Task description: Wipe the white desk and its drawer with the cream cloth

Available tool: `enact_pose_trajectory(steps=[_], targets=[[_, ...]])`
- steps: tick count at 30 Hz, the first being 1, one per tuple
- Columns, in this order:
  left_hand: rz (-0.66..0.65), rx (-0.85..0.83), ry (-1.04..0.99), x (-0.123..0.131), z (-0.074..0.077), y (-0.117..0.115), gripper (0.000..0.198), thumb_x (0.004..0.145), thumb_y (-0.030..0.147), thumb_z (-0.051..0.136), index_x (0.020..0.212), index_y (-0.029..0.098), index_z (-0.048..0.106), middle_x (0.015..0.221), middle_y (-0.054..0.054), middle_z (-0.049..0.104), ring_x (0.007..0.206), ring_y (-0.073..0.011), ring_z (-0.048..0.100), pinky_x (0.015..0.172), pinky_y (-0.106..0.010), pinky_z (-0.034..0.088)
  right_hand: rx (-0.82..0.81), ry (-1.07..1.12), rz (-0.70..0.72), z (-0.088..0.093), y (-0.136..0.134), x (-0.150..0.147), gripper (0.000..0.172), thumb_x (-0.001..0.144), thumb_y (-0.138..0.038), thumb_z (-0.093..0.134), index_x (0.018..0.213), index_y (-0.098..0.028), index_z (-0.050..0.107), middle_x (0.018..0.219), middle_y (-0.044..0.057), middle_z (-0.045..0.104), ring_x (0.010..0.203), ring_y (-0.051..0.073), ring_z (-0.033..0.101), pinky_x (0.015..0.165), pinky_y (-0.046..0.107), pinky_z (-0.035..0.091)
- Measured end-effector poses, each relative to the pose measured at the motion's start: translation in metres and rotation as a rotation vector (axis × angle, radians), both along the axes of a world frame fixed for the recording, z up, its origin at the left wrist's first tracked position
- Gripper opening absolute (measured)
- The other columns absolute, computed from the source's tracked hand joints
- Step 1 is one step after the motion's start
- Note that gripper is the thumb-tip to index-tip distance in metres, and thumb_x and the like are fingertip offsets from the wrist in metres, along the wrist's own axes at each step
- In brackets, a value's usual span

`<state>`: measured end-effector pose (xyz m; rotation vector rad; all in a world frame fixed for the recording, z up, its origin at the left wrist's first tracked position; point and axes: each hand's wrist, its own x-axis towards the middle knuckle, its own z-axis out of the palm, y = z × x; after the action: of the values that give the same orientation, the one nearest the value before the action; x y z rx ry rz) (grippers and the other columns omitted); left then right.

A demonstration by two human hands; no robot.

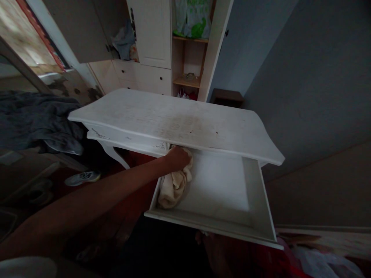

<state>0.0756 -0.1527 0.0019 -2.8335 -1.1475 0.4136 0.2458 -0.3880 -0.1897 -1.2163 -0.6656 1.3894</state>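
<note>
My left hand [178, 158] reaches into the pulled-out drawer [223, 185] of a white table [139, 106]. Its fingers are closed on a cream cloth [174, 189], which lies bunched along the drawer's left side, its near end in the front left corner. Below the drawer's front panel, my right hand [214, 247] is in shadow. Its fingers close round a small pale knob [205, 233] on that panel, partly hidden. Dark smudges and a few specks mark the tabletop above the drawer.
Behind the table stands a white wardrobe [153, 34] with open doors and a shelf holding a green and white bag [193, 19]. Grey fabric [37, 119] is heaped at the left, above a shoe [82, 178] on the floor. Plastic bags [324, 262] lie at lower right.
</note>
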Motion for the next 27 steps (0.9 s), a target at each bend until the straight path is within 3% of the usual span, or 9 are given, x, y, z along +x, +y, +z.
enact_pose_trajectory(steps=[3, 8, 11, 13, 16, 21, 27], targets=[[-0.056, -0.074, 0.038, -0.006, 0.005, -0.019, 0.026, 0.087, 0.011, 0.05, 0.091, 0.01, 0.075, 0.093, -0.02, 0.074, 0.091, -0.0318, 0.07, 0.075, -0.039, 0.048, -0.015, -0.006, -0.009, -0.002, -0.001, 0.001, 0.035, 0.071, -0.056, 0.07, 0.058, -0.023, 0.068, 0.056, 0.005, 0.061, 0.053, 0.023, 0.055, 0.051, 0.039, 0.047], [-0.143, -0.387, 0.074, -0.019, 0.022, -0.053, 0.025, 0.074, 0.014, 0.064, 0.094, 0.022, 0.078, 0.085, -0.011, 0.076, 0.082, -0.0271, 0.07, 0.07, -0.032, 0.047, -0.029, 0.016, -0.003, 0.001, 0.0, -0.001, 0.038, 0.07, -0.057, 0.073, 0.059, -0.02, 0.068, 0.055, 0.005, 0.061, 0.054, 0.02, 0.055, 0.053, 0.035, 0.046], [-0.127, -0.519, -0.033, -0.025, 0.032, -0.068, 0.027, 0.07, 0.026, 0.068, 0.095, 0.026, 0.078, 0.08, -0.008, 0.076, 0.076, -0.0244, 0.068, 0.069, -0.03, 0.047, -0.025, 0.077, 0.018, 0.007, 0.002, -0.004, 0.044, 0.07, -0.063, 0.072, 0.061, -0.019, 0.067, 0.056, 0.004, 0.062, 0.054, 0.018, 0.055, 0.053, 0.033, 0.045], [-0.085, -0.57, -0.069, -0.025, 0.034, -0.075, 0.038, 0.066, 0.033, 0.07, 0.103, 0.026, 0.076, 0.089, -0.009, 0.076, 0.079, -0.0251, 0.068, 0.071, -0.031, 0.048, -0.017, 0.121, 0.021, 0.01, 0.002, -0.006, 0.046, 0.07, -0.064, 0.072, 0.062, -0.019, 0.067, 0.057, 0.004, 0.063, 0.053, 0.017, 0.055, 0.053, 0.031, 0.045], [-0.076, -0.588, -0.024, -0.018, 0.029, -0.079, 0.055, 0.055, 0.028, 0.073, 0.11, 0.025, 0.074, 0.105, -0.013, 0.075, 0.088, -0.0296, 0.068, 0.076, -0.035, 0.049, 0.006, 0.142, 0.005, 0.012, 0.002, -0.007, 0.044, 0.071, -0.063, 0.072, 0.066, -0.019, 0.069, 0.058, 0.003, 0.063, 0.053, 0.016, 0.055, 0.052, 0.03, 0.044], [-0.103, -0.695, -0.145, 0.001, 0.014, -0.076, 0.047, 0.045, 0.011, 0.069, 0.088, 0.029, 0.078, 0.098, -0.006, 0.077, 0.092, -0.0279, 0.068, 0.082, -0.034, 0.049, 0.032, 0.121, 0.014, 0.016, 0.005, -0.008, 0.045, 0.07, -0.063, 0.073, 0.065, -0.019, 0.068, 0.056, 0.002, 0.063, 0.05, 0.015, 0.052, 0.049, 0.03, 0.042], [-0.268, -0.716, -0.246, 0.033, -0.009, -0.076, 0.027, 0.069, 0.023, 0.065, 0.095, 0.024, 0.076, 0.092, -0.005, 0.076, 0.085, -0.0232, 0.069, 0.076, -0.031, 0.05, 0.031, 0.175, -0.027, 0.016, 0.006, -0.011, 0.046, 0.066, -0.065, 0.075, 0.078, -0.02, 0.07, 0.064, 0.002, 0.065, 0.05, 0.014, 0.051, 0.048, 0.028, 0.041]])
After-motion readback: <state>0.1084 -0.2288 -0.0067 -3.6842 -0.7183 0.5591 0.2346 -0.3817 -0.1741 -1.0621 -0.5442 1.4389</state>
